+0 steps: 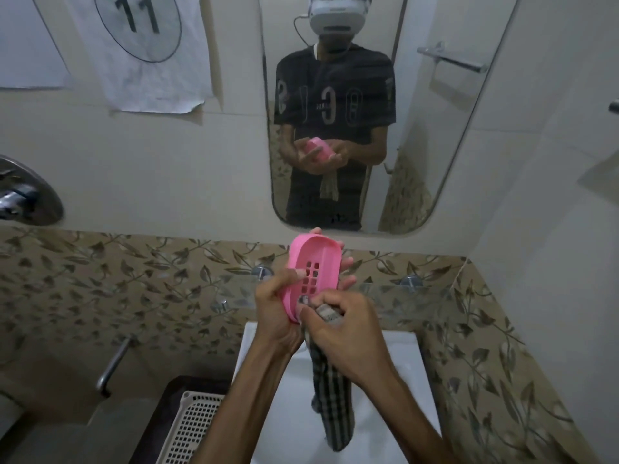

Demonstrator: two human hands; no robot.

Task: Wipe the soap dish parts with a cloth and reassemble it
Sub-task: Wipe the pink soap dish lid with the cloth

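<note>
My left hand (278, 309) grips a pink oval soap dish part (313, 272) with a grid of drain holes, tilted up on its edge in front of me. Its fingers curl round the far rim. My right hand (345, 326) holds a bunched striped cloth (331, 390) against the dish's lower end. The cloth's long tail hangs down over the white sink (395, 370). No other dish part shows.
A mirror (435, 128) on the wall reflects me. A glass shelf (385, 293) on metal pegs runs behind my hands. A white perforated basket (194, 426) sits lower left beside a metal grab bar (114, 366). A shower mixer (23, 195) is at far left.
</note>
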